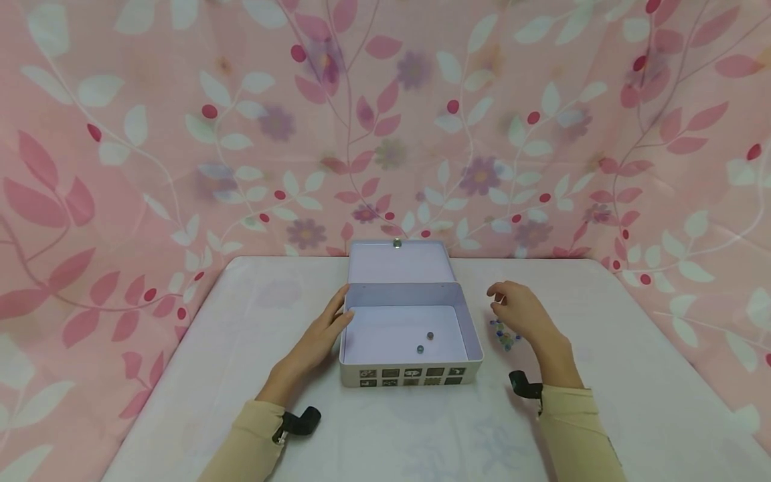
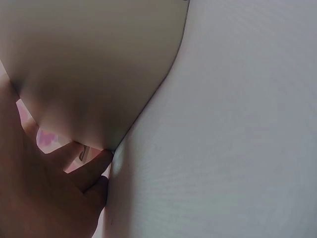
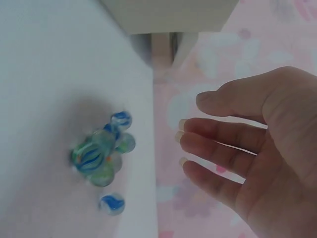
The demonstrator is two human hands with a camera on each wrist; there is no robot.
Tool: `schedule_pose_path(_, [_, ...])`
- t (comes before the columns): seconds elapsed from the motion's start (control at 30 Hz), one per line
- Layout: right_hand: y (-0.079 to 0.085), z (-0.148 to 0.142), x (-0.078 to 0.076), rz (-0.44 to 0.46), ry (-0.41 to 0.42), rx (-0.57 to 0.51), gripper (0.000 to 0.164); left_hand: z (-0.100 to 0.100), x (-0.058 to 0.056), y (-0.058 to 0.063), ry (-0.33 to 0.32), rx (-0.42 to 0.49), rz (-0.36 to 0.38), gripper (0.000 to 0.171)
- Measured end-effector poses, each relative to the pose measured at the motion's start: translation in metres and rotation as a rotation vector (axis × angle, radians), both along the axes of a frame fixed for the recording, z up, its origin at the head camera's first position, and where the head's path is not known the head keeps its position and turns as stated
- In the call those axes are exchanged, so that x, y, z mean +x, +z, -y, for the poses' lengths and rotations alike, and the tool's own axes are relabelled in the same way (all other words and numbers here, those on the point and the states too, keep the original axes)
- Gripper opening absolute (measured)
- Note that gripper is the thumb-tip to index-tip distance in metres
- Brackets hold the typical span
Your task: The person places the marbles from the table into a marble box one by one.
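Note:
An open rectangular tin box (image 1: 411, 375) with a white inside stands on the table, and two glass marbles (image 1: 420, 349) lie on its floor. At its left wall is my left hand (image 1: 313, 341), thumb over the rim and fingers along the outside, holding the box. In the left wrist view these fingers (image 2: 91, 171) touch the wall low down, close to the table. My right hand (image 1: 523, 309) hovers right of the box with bent, parted fingers and nothing between them. Beside it a cluster of clear marbles (image 3: 101, 144) with blue and green swirls lies on the table.
The hinged lid (image 1: 400, 262) stands raised at the back of the box, with a small metal clasp (image 1: 397, 244) on its edge. A white cloth covers the table (image 1: 385, 435). Pink floral fabric (image 1: 385, 134) hangs behind and at both sides.

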State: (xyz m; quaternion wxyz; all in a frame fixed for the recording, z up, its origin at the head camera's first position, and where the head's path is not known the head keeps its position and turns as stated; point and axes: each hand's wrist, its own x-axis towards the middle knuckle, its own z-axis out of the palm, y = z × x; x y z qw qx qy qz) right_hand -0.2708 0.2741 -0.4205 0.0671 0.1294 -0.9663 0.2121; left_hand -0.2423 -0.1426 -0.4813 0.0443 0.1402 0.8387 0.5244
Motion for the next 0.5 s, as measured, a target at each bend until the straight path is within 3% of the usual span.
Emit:
schedule_pose_path(0.1, [-0.003,-0.004,-0.001,0.038,-0.012,0.017,0.024,0.0,0.001,0.004,-0.008,0.005,0.021,0.065])
schedule_pose_path(0.33, [-0.014,-0.009,-0.002,0.225,-0.099,0.05,0.027,-0.003,0.02,0.039,-0.038,-0.006,0.06,0.063])
schedule_pose_path(0.5, [-0.023,-0.011,-0.004,0.244,-0.114,0.067,0.023,-0.003,0.019,0.039,-0.041,-0.002,0.064,0.063])
